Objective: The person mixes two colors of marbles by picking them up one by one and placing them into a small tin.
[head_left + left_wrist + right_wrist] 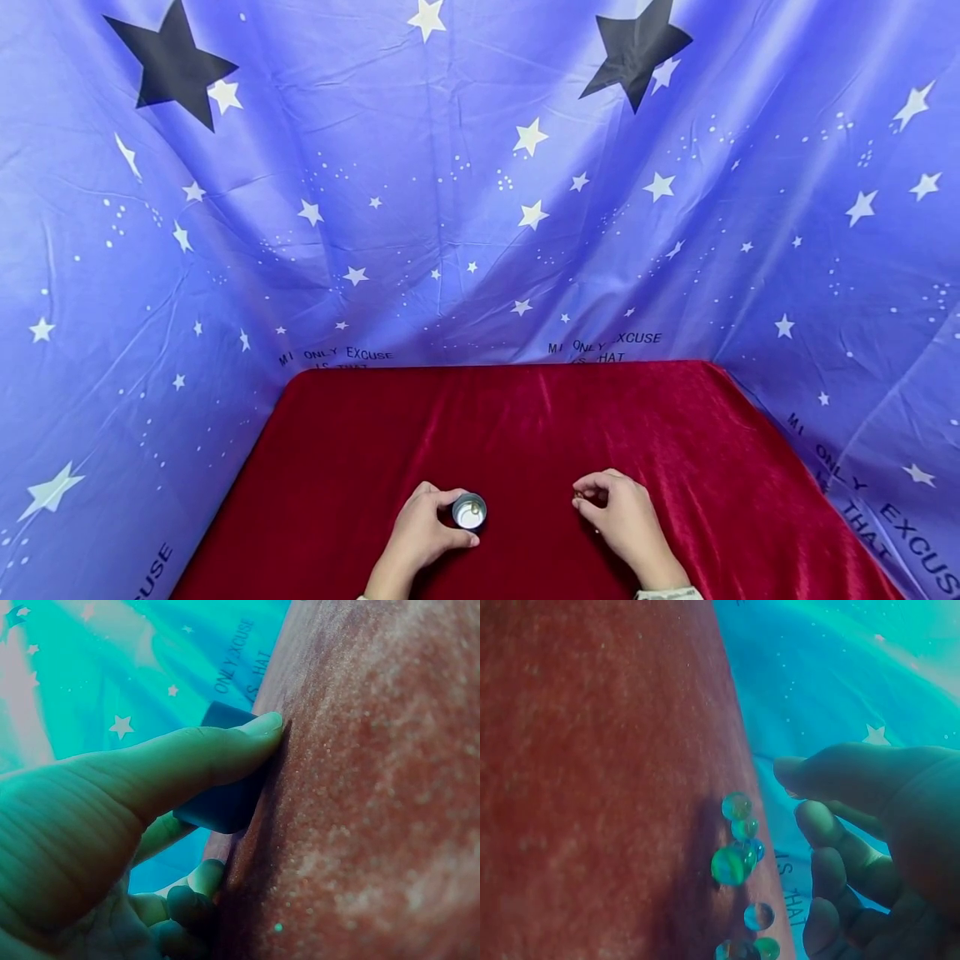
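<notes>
My left hand (423,525) grips a small dark round cup (455,498) between thumb and fingers, low on the red cloth. The cup's inside is pale, and a small yellowish marble (476,507) shows in it. From the left wrist view, the thumb lies along the cup's dark side (225,802). To the right, my right hand (626,512) is raised over the cloth, thumb and forefinger pinching a small brownish marble (578,496), mostly covered by the fingertips. Beneath that hand, several clear glass marbles with coloured swirls, one of them green (728,866), lie on the cloth.
A red velvet cloth (510,425) covers the table. Blue curtains (450,208) printed with stars and lettering hang behind it and along both sides.
</notes>
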Demonstrator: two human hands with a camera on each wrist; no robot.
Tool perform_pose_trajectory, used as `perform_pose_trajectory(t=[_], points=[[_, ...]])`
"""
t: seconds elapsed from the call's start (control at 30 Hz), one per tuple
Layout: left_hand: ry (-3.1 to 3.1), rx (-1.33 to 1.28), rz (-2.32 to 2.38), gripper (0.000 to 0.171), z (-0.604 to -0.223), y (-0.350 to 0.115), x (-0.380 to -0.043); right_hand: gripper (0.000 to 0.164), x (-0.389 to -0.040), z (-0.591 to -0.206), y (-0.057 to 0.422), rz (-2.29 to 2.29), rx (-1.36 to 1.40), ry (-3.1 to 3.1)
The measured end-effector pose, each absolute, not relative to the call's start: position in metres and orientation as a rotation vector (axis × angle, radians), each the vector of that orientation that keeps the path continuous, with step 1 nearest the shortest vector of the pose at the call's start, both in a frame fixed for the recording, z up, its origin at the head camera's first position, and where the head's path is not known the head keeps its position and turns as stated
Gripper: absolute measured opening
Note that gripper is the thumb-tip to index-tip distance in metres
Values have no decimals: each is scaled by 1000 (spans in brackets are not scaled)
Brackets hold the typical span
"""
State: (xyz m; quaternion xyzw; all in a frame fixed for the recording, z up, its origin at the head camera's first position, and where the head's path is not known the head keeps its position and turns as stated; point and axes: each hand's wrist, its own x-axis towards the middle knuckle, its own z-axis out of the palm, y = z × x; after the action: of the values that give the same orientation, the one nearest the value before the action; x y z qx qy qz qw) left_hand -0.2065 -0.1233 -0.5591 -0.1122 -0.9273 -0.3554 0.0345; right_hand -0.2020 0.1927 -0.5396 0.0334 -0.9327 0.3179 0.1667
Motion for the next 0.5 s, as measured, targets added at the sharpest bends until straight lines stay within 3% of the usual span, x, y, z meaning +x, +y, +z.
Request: perform_pose_trajectory(t=[0.5], points=[[-2856,-359,-1092,60,-556,-124,-205,20,-211,-527,178,881,205,-2570]])
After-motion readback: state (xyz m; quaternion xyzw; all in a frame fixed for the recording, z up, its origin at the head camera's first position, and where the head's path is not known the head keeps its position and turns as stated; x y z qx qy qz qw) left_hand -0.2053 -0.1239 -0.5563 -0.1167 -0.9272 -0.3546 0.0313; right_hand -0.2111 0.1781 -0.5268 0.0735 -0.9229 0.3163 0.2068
